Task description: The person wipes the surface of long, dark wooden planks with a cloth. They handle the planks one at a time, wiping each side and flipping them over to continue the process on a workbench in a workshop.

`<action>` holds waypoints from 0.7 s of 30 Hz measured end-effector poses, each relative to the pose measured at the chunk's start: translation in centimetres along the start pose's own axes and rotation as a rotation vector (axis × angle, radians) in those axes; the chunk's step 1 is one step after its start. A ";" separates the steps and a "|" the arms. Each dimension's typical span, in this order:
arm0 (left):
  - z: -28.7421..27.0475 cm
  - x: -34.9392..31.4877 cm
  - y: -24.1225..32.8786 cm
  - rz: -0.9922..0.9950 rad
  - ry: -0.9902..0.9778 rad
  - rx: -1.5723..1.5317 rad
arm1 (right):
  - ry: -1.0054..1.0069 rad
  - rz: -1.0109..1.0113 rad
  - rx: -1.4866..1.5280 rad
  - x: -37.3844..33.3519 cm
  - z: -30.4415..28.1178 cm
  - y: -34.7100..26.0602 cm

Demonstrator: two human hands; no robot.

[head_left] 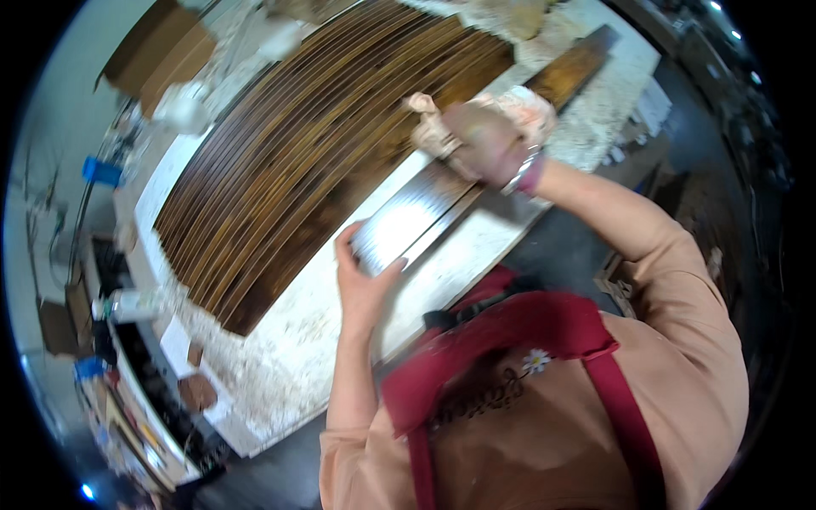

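A long dark-stained wooden board (568, 73) lies slanting across the white worktable, with a bright glare on its near end. My left hand (364, 287) grips that near end, thumb on one long edge and fingers on the other. Partway along the board, my right hand (486, 146), blurred by motion and seemingly gloved, presses a crumpled pale cloth (529, 112) against the top face. Folds of the cloth stick out on both sides of the hand and hide the board beneath. Beyond, many similar brown boards (293, 170) lie side by side in a fanned row.
The stained white worktable (293, 374) runs under everything. At its far left are an open cardboard box (161, 53) and white bundles (183, 115). A clear bottle (132, 306) lies by the left edge, near small brown wood pieces (197, 393). A blue container (102, 172) stands farther left.
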State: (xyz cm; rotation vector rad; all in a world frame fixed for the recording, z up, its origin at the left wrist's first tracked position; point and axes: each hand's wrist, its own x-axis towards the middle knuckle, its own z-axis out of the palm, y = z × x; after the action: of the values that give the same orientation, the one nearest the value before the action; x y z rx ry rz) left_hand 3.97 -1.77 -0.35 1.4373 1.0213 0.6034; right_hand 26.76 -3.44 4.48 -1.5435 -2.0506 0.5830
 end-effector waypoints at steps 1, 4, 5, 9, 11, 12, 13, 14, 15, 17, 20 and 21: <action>0.3 0.1 -0.1 0.036 -0.009 -0.017 | 0.059 0.005 -0.106 -0.8 1.8 1.4; -0.5 0.3 -2.2 0.167 0.025 0.075 | 0.322 -0.281 0.093 -1.6 8.7 4.4; -0.6 0.4 -2.1 0.174 0.016 0.105 | 0.310 -0.195 0.514 -1.6 9.5 7.3; -1.5 -0.1 -1.1 0.130 -0.022 0.189 | 0.525 0.807 1.083 -5.3 -7.2 8.1; -0.6 -0.8 3.0 0.355 -0.027 0.615 | 0.590 0.561 0.369 -12.3 -13.8 22.0; -0.2 -1.2 4.8 0.455 0.012 0.832 | 0.608 0.608 0.203 -12.1 -15.4 22.2; 0.8 -1.1 6.6 0.442 -0.005 0.884 | 0.599 0.636 0.260 -10.1 -14.8 19.8; 2.5 -0.5 7.7 0.426 -0.034 0.935 | 0.538 0.616 0.352 -8.5 -13.0 17.3; 4.6 0.8 8.5 0.421 -0.107 1.023 | 0.432 0.515 0.275 -7.5 -10.8 15.0; 8.0 3.8 7.7 0.402 -0.198 1.197 | 0.176 0.138 -0.171 -5.1 -5.5 10.5; 9.2 5.9 5.5 0.516 -0.208 1.121 | 0.139 -0.067 -0.305 -6.6 -6.0 10.2; 9.6 5.8 5.9 0.517 -0.155 1.155 | 0.194 0.084 -0.151 -7.6 -8.8 13.4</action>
State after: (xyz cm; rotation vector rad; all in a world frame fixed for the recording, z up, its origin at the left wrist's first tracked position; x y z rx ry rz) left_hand 16.24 -1.06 2.73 2.7666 0.8827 0.2073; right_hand 44.03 -6.87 2.14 -1.7073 -1.9277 0.2994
